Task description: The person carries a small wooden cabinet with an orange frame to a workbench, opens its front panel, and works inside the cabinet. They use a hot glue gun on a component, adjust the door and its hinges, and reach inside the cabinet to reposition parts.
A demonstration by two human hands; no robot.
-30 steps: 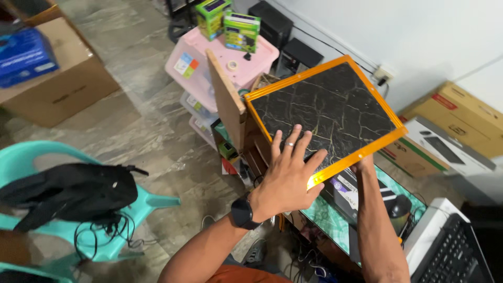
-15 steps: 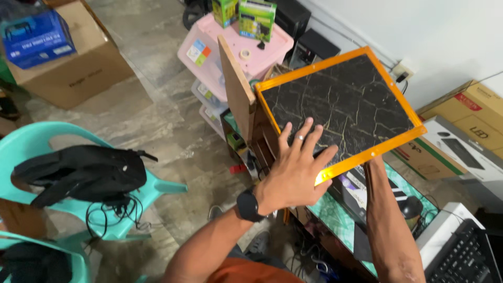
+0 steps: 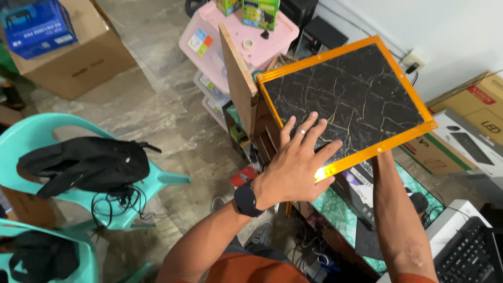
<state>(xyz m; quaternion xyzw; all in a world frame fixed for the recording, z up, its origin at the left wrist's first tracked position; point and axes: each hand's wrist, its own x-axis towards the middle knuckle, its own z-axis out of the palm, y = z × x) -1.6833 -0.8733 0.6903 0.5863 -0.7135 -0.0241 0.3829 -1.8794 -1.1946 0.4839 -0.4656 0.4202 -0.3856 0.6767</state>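
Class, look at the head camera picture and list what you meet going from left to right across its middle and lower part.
Teal chair with a black bag on it → left hand laid flat on the black marbled panel with orange border → right forearm under the panel → black keyboard.

A blue carton [image 3: 36, 26] sits on a brown cardboard box [image 3: 78, 60] at top left. Two green boxes [image 3: 259, 11] stand on the pink bin's lid, beside a multicoloured sticker [image 3: 200, 42]. Brown and white cartons [image 3: 466, 131] lie at right.
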